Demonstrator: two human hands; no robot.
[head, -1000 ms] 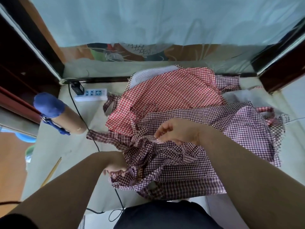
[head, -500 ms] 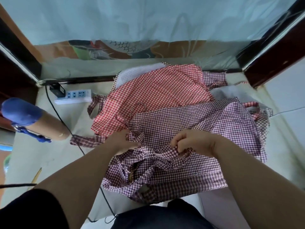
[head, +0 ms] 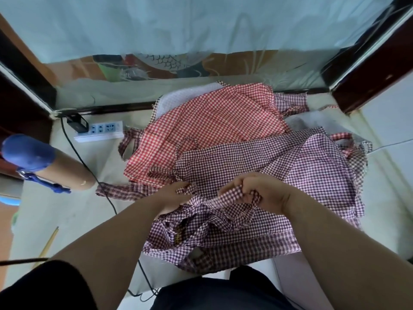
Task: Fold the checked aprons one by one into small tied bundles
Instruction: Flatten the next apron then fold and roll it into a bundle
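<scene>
— What do we have on the far left?

— We see a cardboard tube (head: 67,175) lying on the cream worktop (head: 55,215), with a blue cap (head: 26,153) over its far end. Behind it a white power strip (head: 105,130) sits near the back edge. A black cable (head: 107,196) runs from there across the worktop toward us.

— And in the middle?

— Our left hand (head: 172,198) is on the dark purple checked apron (head: 312,175), which lies crumpled just in front of us. Its fingers (head: 181,186) are curled and pinch a fold of that cloth. A red checked apron (head: 212,130) is spread out behind it, with its near edge tucked under the purple one.

— And to the right?

— Our right hand (head: 263,191), just beside the left, is balled into a fist round a bunched strip of the same purple apron. It holds the strip a little above the heap. We cannot tell whether that strip is a tie or a hem.
</scene>
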